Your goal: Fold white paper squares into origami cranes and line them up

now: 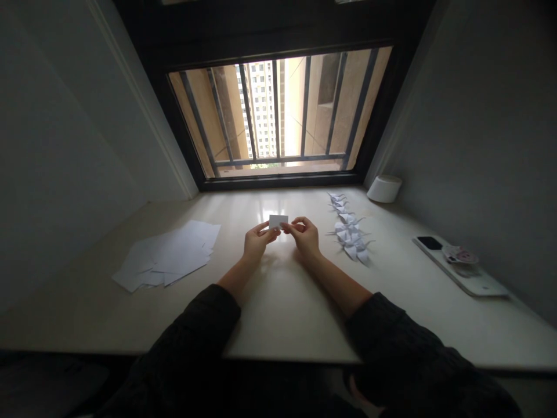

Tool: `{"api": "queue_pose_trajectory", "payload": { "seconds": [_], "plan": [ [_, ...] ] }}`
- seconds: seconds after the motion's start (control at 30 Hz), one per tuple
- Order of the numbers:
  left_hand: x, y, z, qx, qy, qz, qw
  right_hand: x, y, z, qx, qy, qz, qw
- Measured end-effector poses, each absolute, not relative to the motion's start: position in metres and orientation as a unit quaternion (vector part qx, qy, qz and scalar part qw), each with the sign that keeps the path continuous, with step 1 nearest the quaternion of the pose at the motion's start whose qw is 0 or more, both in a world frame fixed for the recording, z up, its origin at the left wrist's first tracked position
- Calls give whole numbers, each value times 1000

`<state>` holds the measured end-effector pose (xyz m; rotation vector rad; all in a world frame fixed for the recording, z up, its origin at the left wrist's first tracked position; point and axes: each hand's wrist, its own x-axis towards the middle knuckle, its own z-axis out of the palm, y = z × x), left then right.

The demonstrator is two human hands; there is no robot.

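Observation:
Between my two hands is a small white rectangular piece of paper (278, 220), held up above the counter in front of the window. My left hand (258, 239) pinches its lower left edge with thumb and fingers. At the lower right edge, the thumb and fingers of my right hand (304, 235) grip the same paper. To the right of my right hand, several folded white paper cranes (350, 231) stand in a column. A loose pile of white paper sheets (178, 252) lies to the left of my left hand.
A pale counter (285, 319) spans the space below a dark-framed window (278, 184) with bars outside. On the right lie a phone (459, 267) with a round grip on its back and, farther back, a white cylindrical object (384, 189). Walls rise on both sides.

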<state>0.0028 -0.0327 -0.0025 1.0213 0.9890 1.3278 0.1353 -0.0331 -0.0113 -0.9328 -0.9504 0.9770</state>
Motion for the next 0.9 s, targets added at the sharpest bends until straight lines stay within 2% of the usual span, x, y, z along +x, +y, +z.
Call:
{"api": "queue_pose_trajectory", "payload": {
  "seconds": [0.27,0.63,0.77,0.9],
  "plan": [
    [-3,-32,-4,437,425,565,556,135,-33,-14,-374,-450,481,652],
    [-2,-31,-3,417,440,568,557,133,-32,-12,-363,-418,508,660],
    [-2,-32,-3,425,442,558,560,133,-30,-15,-368,-427,482,671],
    [0,-33,-3,481,439,534,540,137,-28,-18,-403,-495,391,663]
  ]
}}
